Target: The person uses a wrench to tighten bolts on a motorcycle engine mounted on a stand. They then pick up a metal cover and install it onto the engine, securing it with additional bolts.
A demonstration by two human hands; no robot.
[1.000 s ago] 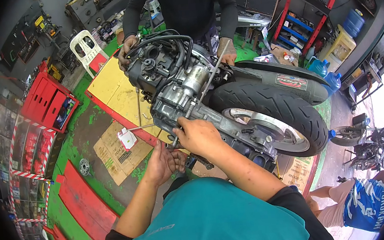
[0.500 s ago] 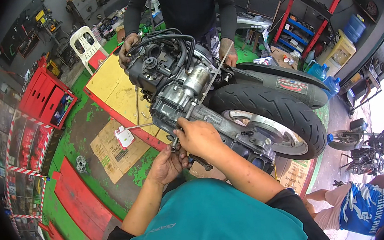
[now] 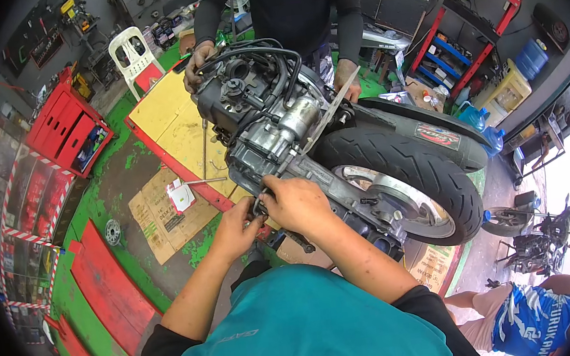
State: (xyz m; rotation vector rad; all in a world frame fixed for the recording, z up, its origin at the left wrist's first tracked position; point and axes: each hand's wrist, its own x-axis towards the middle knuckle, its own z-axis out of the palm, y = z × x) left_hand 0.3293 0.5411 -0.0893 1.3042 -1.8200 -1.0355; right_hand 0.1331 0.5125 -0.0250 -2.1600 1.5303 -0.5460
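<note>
A scooter engine with its rear wheel attached lies across a yellow-topped workbench in front of me. At the engine's near end, my left hand has its fingers closed around a small dark part that they mostly cover. Right beside it, my right hand is also closed, its fingertips bent against the same spot; what they grip is hidden. Below my right hand a dark metal lever sticks out. Across the bench, a co-worker's hand rests on the engine, and the other is near the tyre.
A long thin tool and a metal rod lie on the bench. Flattened cardboard is on the floor at left, near a red ramp. A red tool cabinet and a white chair stand farther back. Someone in blue is at lower right.
My left hand has turned and moved up against my right hand; the metal socket-like piece seen in it before is now covered. The view has shifted slightly.
</note>
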